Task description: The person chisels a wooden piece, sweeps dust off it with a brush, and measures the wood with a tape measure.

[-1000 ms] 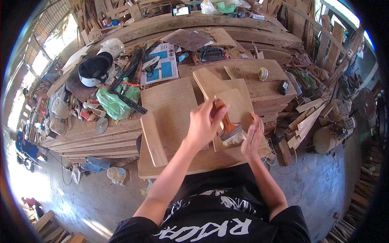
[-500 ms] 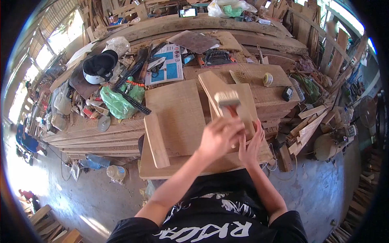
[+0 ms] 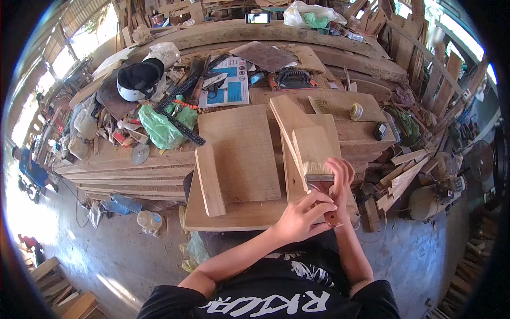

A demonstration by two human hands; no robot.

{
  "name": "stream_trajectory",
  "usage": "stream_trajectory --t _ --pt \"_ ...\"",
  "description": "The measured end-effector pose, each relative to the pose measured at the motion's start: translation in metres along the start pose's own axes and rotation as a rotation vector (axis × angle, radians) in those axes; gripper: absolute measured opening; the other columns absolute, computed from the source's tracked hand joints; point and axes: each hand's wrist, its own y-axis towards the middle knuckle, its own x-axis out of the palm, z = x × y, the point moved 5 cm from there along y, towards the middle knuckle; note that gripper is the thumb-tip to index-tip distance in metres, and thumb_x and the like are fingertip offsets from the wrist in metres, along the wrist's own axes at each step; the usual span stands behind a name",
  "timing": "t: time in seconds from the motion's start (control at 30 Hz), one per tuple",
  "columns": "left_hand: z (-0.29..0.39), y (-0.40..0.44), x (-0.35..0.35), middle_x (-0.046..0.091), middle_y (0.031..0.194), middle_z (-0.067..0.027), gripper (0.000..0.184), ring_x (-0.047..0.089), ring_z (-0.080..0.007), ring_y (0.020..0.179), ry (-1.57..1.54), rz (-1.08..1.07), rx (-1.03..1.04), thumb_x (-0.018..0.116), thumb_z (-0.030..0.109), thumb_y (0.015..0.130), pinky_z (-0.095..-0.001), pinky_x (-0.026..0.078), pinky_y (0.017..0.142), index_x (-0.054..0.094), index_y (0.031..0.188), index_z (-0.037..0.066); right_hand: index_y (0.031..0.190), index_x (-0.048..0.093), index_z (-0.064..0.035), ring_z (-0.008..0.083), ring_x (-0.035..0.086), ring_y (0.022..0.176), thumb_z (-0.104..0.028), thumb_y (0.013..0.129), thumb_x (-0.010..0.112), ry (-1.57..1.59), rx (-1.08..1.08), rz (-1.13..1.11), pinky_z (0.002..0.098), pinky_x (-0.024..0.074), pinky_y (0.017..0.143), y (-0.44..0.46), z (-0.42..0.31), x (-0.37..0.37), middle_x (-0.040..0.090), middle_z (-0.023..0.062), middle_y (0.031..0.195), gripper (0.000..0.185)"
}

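Observation:
A wide brush [image 3: 320, 179] with pale bristles and a brown handle points away from me over the lower end of a small wooden piece [image 3: 312, 146]. My left hand [image 3: 305, 215] pinches the brush handle between thumb and fingers. Beside it, my right hand [image 3: 342, 183] has its fingers curled around the right side of the brush and touches it. Under the small piece are a longer angled board [image 3: 285, 112] and a flat board [image 3: 330, 127]. To the left lie a wide board [image 3: 241, 151] and a narrow wooden block [image 3: 209, 181].
A green plastic bag [image 3: 159, 126], a cap [image 3: 141, 80] and a black perforated square [image 3: 183, 129] lie at the left. A round tin [image 3: 356, 111] and a small black device [image 3: 380, 131] sit at the right. A person [image 3: 32, 171] is at the far left.
The brush has swung from above the boards down toward me, its bristles now over the small piece's lower end. My left hand has moved lower, and my right hand's fingers have curled by the brush.

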Motion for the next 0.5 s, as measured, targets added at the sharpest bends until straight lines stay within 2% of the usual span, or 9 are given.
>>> stream_trajectory --t 0.03,0.07,0.17,0.2,0.3,0.37,0.43,0.47,0.5 --pt "-0.003 -0.003 0.004 0.065 0.117 -0.0104 0.047 0.069 -0.0307 0.098 -0.004 -0.005 -0.015 0.092 0.017 0.074 -0.0401 0.06 0.08 0.071 0.116 0.009 0.136 0.057 -0.0128 0.0378 0.051 0.131 -0.021 0.082 0.082 0.025 -0.036 -0.082 0.0514 0.0398 0.11 0.006 -0.004 -0.002 0.056 0.0128 0.14 0.061" --pt "-0.005 -0.007 0.006 0.065 0.117 -0.011 0.046 0.069 -0.0315 0.099 0.006 -0.013 -0.031 0.091 0.016 0.074 -0.0405 0.06 0.082 0.071 0.115 0.009 0.123 0.066 -0.0141 0.0366 0.056 0.124 -0.011 0.077 0.083 0.117 -0.116 -0.078 0.051 0.0464 0.103 0.012 -0.016 -0.008 0.062 0.0106 0.133 0.049" --pt "-0.011 -0.022 0.014 0.062 0.122 -0.0138 0.048 0.067 -0.034 0.105 0.021 -0.026 -0.06 0.091 0.015 0.074 -0.0422 0.059 0.088 0.07 0.116 0.008 0.11 0.072 -0.0116 0.0325 0.063 0.113 -0.008 0.079 0.081 0.21 -0.177 -0.243 0.0467 0.0518 0.097 0.01 -0.017 -0.015 0.068 0.0073 0.122 0.033" --pt "-0.015 -0.025 0.016 0.06 0.125 -0.0153 0.05 0.065 -0.0347 0.109 0.019 -0.018 -0.057 0.092 0.015 0.074 -0.0431 0.058 0.09 0.069 0.118 0.009 0.103 0.074 -0.009 0.0287 0.071 0.102 -0.005 0.079 0.08 0.169 -0.182 -0.173 0.0405 0.0563 0.09 0.014 -0.021 -0.019 0.075 0.0074 0.109 0.025" --pt "-0.026 -0.031 0.012 0.053 0.135 -0.0203 0.066 0.057 -0.0383 0.124 0.088 0.079 -0.146 0.093 0.017 0.074 -0.0471 0.053 0.1 0.061 0.131 0.009 0.104 0.075 -0.0069 0.0284 0.075 0.096 -0.008 0.079 0.083 0.305 -0.028 -0.227 0.036 0.0594 0.083 0.018 0.004 -0.022 0.077 0.0108 0.106 0.026" --pt "-0.038 -0.033 0.007 0.047 0.141 -0.0228 0.078 0.05 -0.0411 0.132 0.169 0.138 -0.23 0.094 0.019 0.074 -0.0501 0.048 0.106 0.054 0.139 0.009 0.103 0.077 -0.003 0.0235 0.078 0.088 -0.016 0.081 0.089 0.358 0.286 -0.384 0.0323 0.0596 0.079 0.028 -0.004 -0.035 0.079 0.0119 0.097 0.028" --pt "-0.049 -0.034 0.0 0.041 0.147 -0.0243 0.089 0.043 -0.0436 0.139 0.26 0.171 -0.315 0.094 0.021 0.074 -0.0529 0.043 0.111 0.045 0.147 0.008 0.098 0.078 -0.0026 0.0198 0.077 0.083 -0.019 0.084 0.087 0.599 0.353 -0.524 0.0309 0.0584 0.075 0.033 -0.007 -0.039 0.079 0.0118 0.09 0.024" --pt "-0.051 -0.033 -0.003 0.036 0.153 -0.0257 0.101 0.038 -0.0471 0.142 0.309 0.148 -0.327 0.094 0.026 0.075 -0.0551 0.037 0.115 0.036 0.155 0.006 0.097 0.079 -0.0023 0.0191 0.077 0.08 -0.02 0.085 0.087 0.533 0.346 -0.596 0.0308 0.0579 0.073 0.037 -0.009 -0.041 0.079 0.0118 0.088 0.023" --pt "-0.055 -0.035 -0.004 0.034 0.155 -0.0269 0.104 0.036 -0.0473 0.144 0.308 0.143 -0.379 0.093 0.028 0.075 -0.0563 0.035 0.116 0.032 0.157 0.007 0.096 0.079 -0.0021 0.0184 0.076 0.078 -0.022 0.086 0.086 0.464 0.338 -0.666 0.0306 0.0574 0.072 0.042 -0.011 -0.042 0.079 0.0118 0.086 0.023"
